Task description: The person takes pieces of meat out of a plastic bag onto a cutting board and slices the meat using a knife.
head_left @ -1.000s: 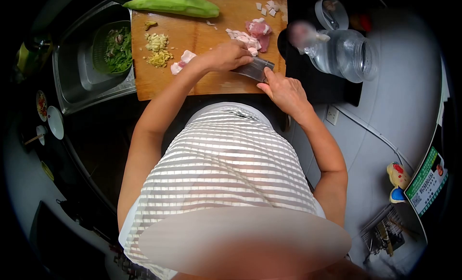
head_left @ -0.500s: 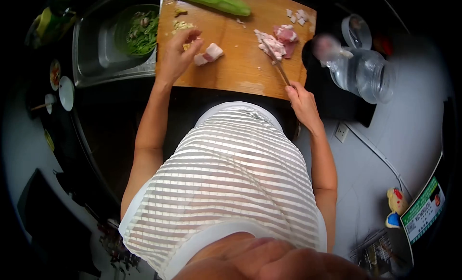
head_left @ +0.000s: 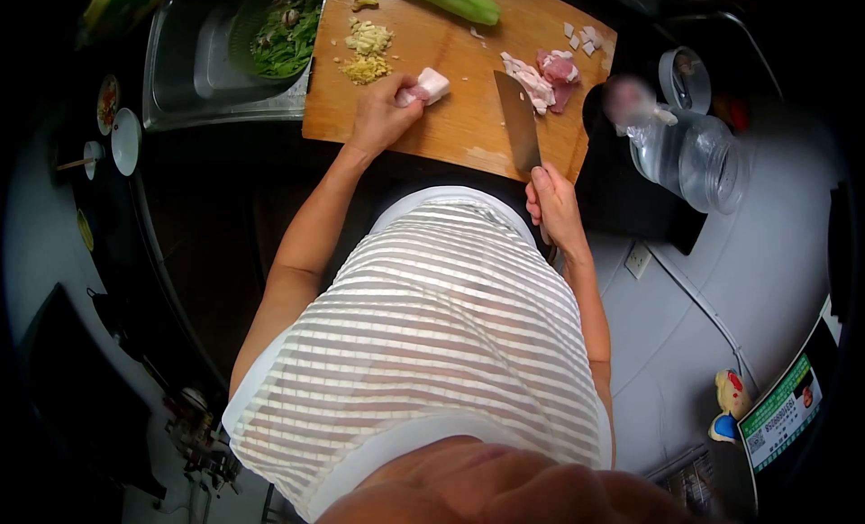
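Note:
On a wooden cutting board, my left hand pinches a chunk of fatty pork near the front edge. My right hand is wrapped round the handle of a cleaver, whose broad blade lies turned to the side over the board. Just right of the blade are sliced fatty pork and a redder piece of meat. Beyond my left hand sit two small heaps, one of chopped garlic and one of yellower minced bits. A peeled green gourd lies at the far edge.
Left of the board is a metal sink with a green basket of leafy greens. Small white squares lie at the board's far right corner. A clear plastic jar stands to the right. White bowls are at far left.
My left hand has come down from the chopped heap and taken hold of the pork chunk. The cleaver has moved off the sliced pork, and its blade has turned to show its flat side.

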Demonstrator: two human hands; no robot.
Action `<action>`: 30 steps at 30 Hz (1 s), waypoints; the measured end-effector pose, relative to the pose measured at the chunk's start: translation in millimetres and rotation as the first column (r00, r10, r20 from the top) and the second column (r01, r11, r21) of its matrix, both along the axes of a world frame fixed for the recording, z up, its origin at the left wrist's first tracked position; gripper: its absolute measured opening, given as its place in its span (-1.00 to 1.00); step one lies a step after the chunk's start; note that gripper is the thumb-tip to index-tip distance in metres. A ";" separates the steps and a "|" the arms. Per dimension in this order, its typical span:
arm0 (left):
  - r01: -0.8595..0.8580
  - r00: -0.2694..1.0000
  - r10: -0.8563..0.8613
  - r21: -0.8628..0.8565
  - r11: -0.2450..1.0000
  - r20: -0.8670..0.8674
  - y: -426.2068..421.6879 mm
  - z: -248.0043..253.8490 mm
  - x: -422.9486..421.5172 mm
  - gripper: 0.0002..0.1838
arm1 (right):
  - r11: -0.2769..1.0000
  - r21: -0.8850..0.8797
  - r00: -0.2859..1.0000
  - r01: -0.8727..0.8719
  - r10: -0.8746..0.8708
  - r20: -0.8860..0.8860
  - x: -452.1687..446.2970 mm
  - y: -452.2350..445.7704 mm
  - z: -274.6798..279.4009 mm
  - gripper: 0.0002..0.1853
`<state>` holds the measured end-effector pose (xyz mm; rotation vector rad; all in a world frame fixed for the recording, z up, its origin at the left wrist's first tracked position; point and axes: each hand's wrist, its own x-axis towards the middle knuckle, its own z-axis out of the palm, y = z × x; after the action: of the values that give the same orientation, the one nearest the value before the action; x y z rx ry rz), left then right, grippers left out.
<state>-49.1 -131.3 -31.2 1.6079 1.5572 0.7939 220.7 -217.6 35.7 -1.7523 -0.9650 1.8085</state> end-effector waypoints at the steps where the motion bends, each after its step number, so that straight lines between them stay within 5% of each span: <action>1: 0.010 1.000 -0.010 -0.003 1.000 0.004 -2.6 4.5 7.9 -0.75 | 1.000 0.004 0.999 0.020 -0.019 -0.032 0.3 -1.5 0.9 -0.65; 4: 0.170 0.983 -0.183 0.298 0.939 0.016 -5.6 15.3 38.6 -0.74 | 0.999 0.031 0.996 0.044 -0.041 -0.079 -1.6 -2.6 5.0 -0.64; 7: 0.306 0.949 -0.269 0.286 0.908 -0.163 -6.9 -12.3 52.5 -0.70 | 0.993 0.118 0.999 -0.027 0.021 0.049 -4.7 -1.4 6.5 -0.62; 14: 0.248 0.969 -0.214 0.453 0.856 -0.127 -19.4 -11.2 53.9 -0.70 | 0.914 0.218 0.903 -0.341 0.254 0.346 -4.7 2.4 19.8 -0.59; 30: 0.236 0.971 -0.226 0.424 0.874 -0.074 -16.7 -20.3 54.3 -0.81 | 0.823 0.201 0.810 -0.531 0.423 0.405 -27.2 40.9 12.7 -0.58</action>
<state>5.2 -148.0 -51.5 2.0815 1.2216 1.0398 193.4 -176.7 48.4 -1.7548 -1.8805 1.5153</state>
